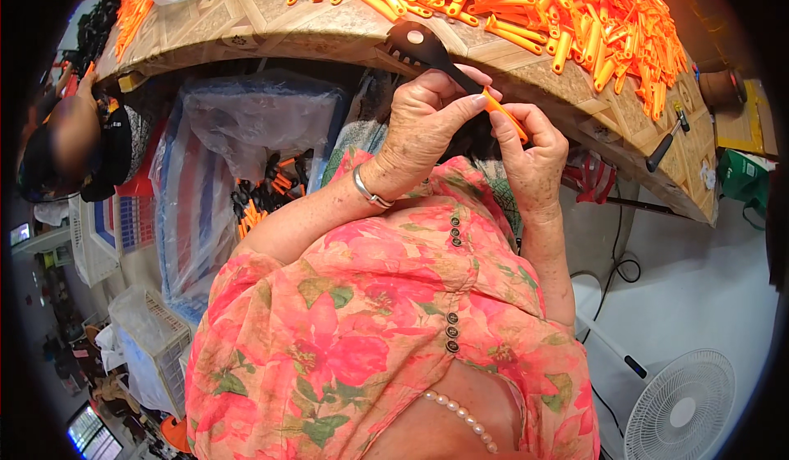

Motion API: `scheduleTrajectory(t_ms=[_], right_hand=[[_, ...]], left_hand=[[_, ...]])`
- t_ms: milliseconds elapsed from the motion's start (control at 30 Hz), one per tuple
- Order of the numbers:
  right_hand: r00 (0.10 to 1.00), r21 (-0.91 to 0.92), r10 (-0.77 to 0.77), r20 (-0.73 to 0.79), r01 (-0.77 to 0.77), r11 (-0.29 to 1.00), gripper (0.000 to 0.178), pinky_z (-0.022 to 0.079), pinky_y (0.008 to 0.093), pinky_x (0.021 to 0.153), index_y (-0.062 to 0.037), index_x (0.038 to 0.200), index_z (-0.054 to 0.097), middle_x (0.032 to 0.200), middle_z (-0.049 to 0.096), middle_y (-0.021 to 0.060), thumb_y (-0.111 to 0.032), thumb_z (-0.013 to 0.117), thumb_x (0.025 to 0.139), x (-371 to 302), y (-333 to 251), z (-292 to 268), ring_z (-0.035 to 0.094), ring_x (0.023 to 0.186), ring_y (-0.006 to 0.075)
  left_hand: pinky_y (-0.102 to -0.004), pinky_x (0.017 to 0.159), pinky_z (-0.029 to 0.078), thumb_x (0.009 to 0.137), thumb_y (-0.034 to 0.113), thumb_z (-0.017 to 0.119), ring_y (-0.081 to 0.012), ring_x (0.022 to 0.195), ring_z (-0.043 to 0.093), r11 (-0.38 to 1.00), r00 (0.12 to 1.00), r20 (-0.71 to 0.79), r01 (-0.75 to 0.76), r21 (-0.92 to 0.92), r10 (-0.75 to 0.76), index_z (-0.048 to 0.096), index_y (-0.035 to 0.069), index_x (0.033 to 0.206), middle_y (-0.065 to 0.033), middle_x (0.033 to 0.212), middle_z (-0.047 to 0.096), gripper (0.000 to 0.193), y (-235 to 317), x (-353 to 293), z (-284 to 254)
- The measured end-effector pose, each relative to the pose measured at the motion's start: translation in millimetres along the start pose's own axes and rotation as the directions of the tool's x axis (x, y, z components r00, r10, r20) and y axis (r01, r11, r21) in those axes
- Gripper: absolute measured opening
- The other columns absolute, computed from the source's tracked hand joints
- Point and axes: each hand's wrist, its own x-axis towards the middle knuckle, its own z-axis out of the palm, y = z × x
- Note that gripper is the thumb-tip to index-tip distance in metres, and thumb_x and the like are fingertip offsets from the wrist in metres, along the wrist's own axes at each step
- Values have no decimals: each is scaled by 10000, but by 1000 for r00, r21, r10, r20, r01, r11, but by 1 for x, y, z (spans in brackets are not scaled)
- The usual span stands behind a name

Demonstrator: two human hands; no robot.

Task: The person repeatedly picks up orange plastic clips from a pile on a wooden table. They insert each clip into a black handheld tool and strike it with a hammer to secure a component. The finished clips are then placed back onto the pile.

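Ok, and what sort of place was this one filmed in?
Probably a small assembly workshop: a big heap of loose orange plastic handles lies on the wood-patterned table, and a striped bag lined with clear plastic holds black-and-orange pieces.

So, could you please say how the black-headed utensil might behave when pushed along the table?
The black-headed utensil would probably stay stiff: its neck shows no sag. It seems light for its length, being slim with a hole in its head. It might swivel, as the head is broader than the neck.
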Motion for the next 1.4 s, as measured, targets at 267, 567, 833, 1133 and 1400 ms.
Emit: scheduleTrajectory(t_ms=[267, 567, 833, 1133, 1400], right_hand=[[994, -2, -65, 84, 65, 998, 137, 436, 278, 550, -18, 836, 639, 638, 590, 64, -135, 706, 861, -4, -6, -9, 558, 576, 132], [988, 137, -44, 150, 23, 990, 84, 423, 260, 567, -9, 842, 647, 691, 589, 29, -84, 683, 856, -2, -4, -18, 522, 604, 104], [755, 34, -14, 655, -11, 999, 133, 406, 229, 564, 9, 878, 681, 697, 593, 2, -123, 674, 857, 40, -29, -95, 508, 633, 53], [638, 15, -28, 769, 27, 1000, 182, 492, 284, 676, -42, 914, 698, 785, 666, 53, -213, 686, 852, 85, -6, -62, 627, 725, 151], [961, -300, -278, -4, 264, 917, 188, 491, 347, 829, -72, 972, 708, 960, 650, 108, -176, 727, 816, 69, -4, -77, 633, 929, 257]], left_hand=[[-259, 892, 501, 920, 8, 596, -133, 975, 634, 999, 994, 102, -47, -6, 47, 593, 9, 1114, -100, 1013, 677, 194, 0, -3, -1], [-287, 932, 495, 916, 2, 596, -168, 1052, 625, 986, 973, 181, -157, 50, 146, 570, 11, 1188, -128, 1143, 637, 273, -9, -4, -6], [-343, 959, 503, 954, 178, 579, -255, 1137, 605, 953, 834, 500, 298, -56, -231, 388, -3, 1422, -211, 1241, 597, 537, 9, 16, -37], [-202, 611, 499, 970, 270, 539, -114, 676, 630, 849, 666, 616, 529, 7, -420, 484, -35, 1324, -109, 857, 647, 471, 18, 9, -23], [-169, 479, 340, 980, 212, 547, -27, 528, 428, 908, 873, 256, 417, 47, -415, 549, 17, 1256, 13, 710, 527, 339, 4, 10, -21]])
